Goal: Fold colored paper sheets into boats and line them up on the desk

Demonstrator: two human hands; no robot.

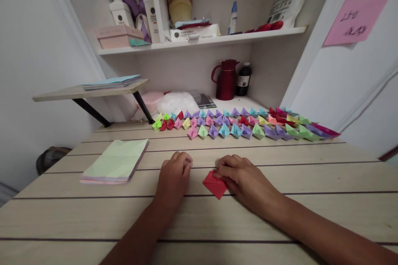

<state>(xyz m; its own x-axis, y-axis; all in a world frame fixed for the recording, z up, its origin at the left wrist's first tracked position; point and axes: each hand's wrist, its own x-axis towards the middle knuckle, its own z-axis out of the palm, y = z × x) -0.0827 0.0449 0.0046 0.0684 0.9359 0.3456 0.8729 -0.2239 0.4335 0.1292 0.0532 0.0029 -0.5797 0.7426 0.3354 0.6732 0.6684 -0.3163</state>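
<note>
A folded piece of red paper [214, 184] lies on the wooden table [199, 215] in front of me. My right hand [241, 176] rests on its right side, fingers bent and pressing its upper edge. My left hand [174, 176] sits just left of the paper as a loose fist on the table, and I see nothing in it. Beyond my hands, several small folded paper boats [236, 126] in many colours stand in rows across the table.
A stack of coloured paper sheets [115, 161] lies at the left. A small raised shelf [90, 91] holds more sheets. A dark red jug [226, 79], a dark bottle [243, 79] and a white plastic bag [177, 103] stand at the back under a wall shelf [202, 40].
</note>
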